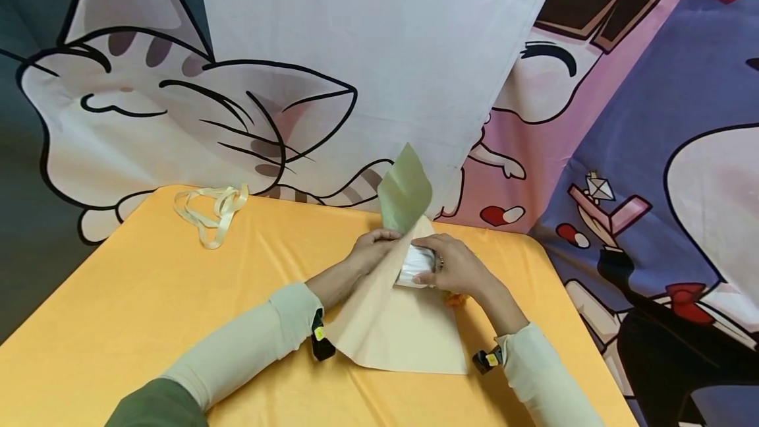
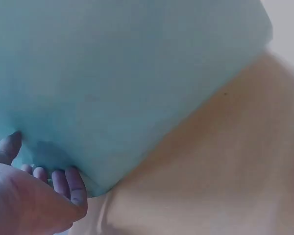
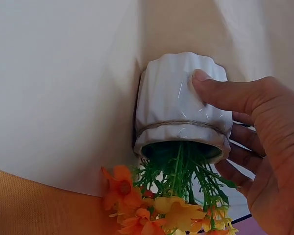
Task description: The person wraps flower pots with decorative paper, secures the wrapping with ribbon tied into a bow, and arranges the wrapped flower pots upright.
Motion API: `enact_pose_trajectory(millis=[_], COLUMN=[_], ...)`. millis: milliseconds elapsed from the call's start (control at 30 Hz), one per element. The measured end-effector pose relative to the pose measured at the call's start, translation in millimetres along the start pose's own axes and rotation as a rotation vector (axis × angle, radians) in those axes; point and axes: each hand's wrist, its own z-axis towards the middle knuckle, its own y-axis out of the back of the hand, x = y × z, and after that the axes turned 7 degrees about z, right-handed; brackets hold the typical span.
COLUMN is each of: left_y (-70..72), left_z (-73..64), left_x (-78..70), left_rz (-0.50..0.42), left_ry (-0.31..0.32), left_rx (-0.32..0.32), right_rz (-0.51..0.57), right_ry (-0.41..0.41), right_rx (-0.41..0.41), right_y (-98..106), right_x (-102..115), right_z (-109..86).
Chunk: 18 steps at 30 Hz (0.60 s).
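The right hand [image 1: 453, 262] grips a white ribbed vase [image 3: 179, 100], its thumb on 1 side and the other fingers round behind; twine [image 3: 181, 124] circles the vase near its mouth. Orange and yellow flowers [image 3: 174, 210] on green stems come out of that mouth. The vase is over the cream paper [image 1: 415, 341], beside its raised fold. The left hand [image 1: 373, 252] holds that fold, fingers curled at the green face. A pale ribbon [image 1: 222, 206] lies looped on the yellow worktop [image 1: 284, 242], well apart from the 2 hands.
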Motion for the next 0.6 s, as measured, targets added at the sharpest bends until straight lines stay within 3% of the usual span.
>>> enact_pose_trajectory(millis=[67,133,600], left_y=[-3.1,-6.0,-11.7], left_z=[2.6,3.8,6.8], left_x=[1.5,1.4,-2.0], left_rz=[0.01,-0.062,-0.043], left_ry=[0.015,0.063,0.08], left_rx=[-0.012,-0.014,-0.071], right_rz=[0.024,0.066,0.152], right_ry=[-0.01,-0.031,-0.097], right_rx=[-0.006,-0.007,0.011], right_y=[0,1,3], right_x=[-1,-2,-7], right_z=[1.2,2.1,3.1])
